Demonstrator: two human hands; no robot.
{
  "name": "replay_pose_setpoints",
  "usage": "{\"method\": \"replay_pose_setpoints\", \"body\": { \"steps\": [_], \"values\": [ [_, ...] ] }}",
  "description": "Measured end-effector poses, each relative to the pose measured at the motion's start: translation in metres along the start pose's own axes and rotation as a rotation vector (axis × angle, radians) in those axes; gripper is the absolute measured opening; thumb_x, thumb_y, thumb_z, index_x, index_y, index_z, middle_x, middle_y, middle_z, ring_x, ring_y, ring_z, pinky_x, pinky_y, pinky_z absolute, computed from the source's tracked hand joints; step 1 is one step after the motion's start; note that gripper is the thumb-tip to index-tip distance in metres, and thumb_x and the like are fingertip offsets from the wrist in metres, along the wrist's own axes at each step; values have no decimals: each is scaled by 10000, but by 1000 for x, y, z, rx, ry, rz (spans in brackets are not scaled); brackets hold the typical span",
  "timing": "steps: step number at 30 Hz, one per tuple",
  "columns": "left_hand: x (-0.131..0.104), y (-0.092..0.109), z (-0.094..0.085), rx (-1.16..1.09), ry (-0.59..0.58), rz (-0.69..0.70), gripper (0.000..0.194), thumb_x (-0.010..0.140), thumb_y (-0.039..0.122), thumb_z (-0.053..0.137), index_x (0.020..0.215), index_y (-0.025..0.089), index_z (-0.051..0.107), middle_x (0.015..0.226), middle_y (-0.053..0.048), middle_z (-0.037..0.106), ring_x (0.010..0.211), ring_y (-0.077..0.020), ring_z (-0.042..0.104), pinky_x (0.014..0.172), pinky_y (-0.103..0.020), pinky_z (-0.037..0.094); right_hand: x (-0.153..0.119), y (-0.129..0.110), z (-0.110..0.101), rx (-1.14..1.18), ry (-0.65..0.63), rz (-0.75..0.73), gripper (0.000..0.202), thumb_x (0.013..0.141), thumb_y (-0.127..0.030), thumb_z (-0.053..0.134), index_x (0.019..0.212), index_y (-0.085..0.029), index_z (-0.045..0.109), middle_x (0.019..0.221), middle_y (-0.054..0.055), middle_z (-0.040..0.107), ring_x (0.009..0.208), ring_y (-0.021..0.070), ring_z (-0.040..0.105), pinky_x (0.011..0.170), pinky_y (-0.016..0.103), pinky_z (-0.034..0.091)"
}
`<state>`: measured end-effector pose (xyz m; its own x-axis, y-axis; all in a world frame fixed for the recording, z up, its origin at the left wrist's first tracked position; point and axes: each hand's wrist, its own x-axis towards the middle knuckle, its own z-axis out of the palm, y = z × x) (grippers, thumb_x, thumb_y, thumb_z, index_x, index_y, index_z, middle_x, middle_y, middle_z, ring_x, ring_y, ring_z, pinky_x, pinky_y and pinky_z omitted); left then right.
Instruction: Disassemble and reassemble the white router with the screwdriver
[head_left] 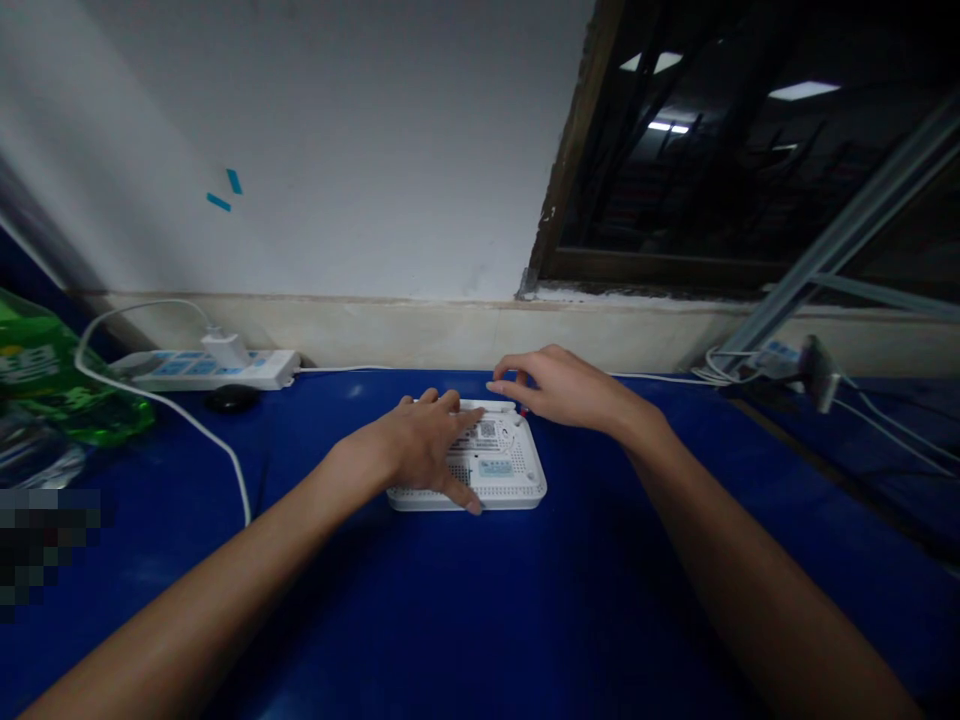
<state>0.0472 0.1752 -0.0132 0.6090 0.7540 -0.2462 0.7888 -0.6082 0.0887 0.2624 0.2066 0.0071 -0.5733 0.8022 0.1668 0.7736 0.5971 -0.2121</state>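
A white router [510, 490] lies underside up on the blue table, with vent holes, a printed label with a square code and a pale blue sticker showing. My left hand [424, 445] spans its left half, the thumb at the near edge and the fingers reaching to the far side, holding it down. Over the far right corner, my right hand [555, 385] is curled, with thumb and fingertips drawn together. A small red bit shows just below that hand. Whatever the right fingertips may hold is hidden.
A white power strip [270, 370] with a plugged-in charger [225, 350] stands against the wall at left, a black mouse [232, 399] before it. A white cable [202, 425] loops across the table. Green packaging [67, 380] lies far left; a phone-like device [819, 375] and cables are at right.
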Motion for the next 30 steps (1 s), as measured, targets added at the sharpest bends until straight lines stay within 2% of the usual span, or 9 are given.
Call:
{"method": "replay_pose_setpoints", "body": {
  "steps": [3,7,10,13,16,18,20,25,30],
  "values": [
    [0,0,1,2,-5,-5,1136,627,815,660,1545,237,324,1464,-181,434,1273,-429,430,1006,-522,413,0,0,-2,8,10,-34,268,966,-275,494,1096,-208,718,891,66,745,757,170,653,713,272,426],
    [1,-3,3,-17,9,13,1139,626,826,656,1547,245,319,1470,-178,428,1285,-430,420,1020,-524,396,-5,-3,-7,-41,3,-80,467,810,-127,591,1255,-255,650,1032,41,739,900,191,657,757,263,430],
    [1,-4,4,-33,6,11,1149,608,829,671,1545,265,319,1467,-163,434,1290,-435,412,1022,-541,387,-5,-7,-9,-84,-16,-31,404,812,-253,662,1216,-256,677,1009,49,741,860,205,654,701,273,423],
    [1,-4,3,-33,6,13,1133,614,820,676,1537,257,336,1471,-171,429,1288,-443,408,1016,-558,389,-2,-9,-7,-107,-30,25,336,939,-449,541,957,-195,760,821,79,740,717,191,636,644,289,400],
    [1,-4,3,-23,5,15,1109,627,808,676,1530,253,351,1455,-177,441,1271,-440,424,1001,-561,405,0,-9,-6,-67,-49,-12,370,990,-339,451,896,-171,768,777,84,740,676,171,628,649,284,405],
    [2,-4,3,-24,6,16,1131,615,818,677,1536,254,338,1443,-172,451,1264,-440,429,995,-561,412,-1,-9,-5,-37,-13,-56,308,921,-203,506,1133,-186,728,920,73,759,762,173,655,703,272,429],
    [2,-5,4,-26,9,18,1161,601,830,678,1541,247,326,1446,-173,445,1269,-440,425,1003,-569,405,-2,-9,-5,-39,22,-73,469,845,-154,561,1302,-222,640,1055,63,748,871,188,668,754,272,444],
    [2,-5,3,-24,7,21,1137,608,827,679,1531,253,348,1454,-179,438,1283,-451,408,1011,-578,391,0,-9,-2,-80,16,-19,314,943,-404,542,1082,-218,755,919,80,761,826,215,677,742,313,442],
    [1,-3,1,-31,-5,2,1131,612,815,684,1538,271,331,1468,-173,427,1296,-445,404,1008,-553,401,-1,-7,-3,-70,34,-57,323,902,-189,533,1161,-226,722,1023,68,761,895,203,679,798,300,451]
  ]
}}
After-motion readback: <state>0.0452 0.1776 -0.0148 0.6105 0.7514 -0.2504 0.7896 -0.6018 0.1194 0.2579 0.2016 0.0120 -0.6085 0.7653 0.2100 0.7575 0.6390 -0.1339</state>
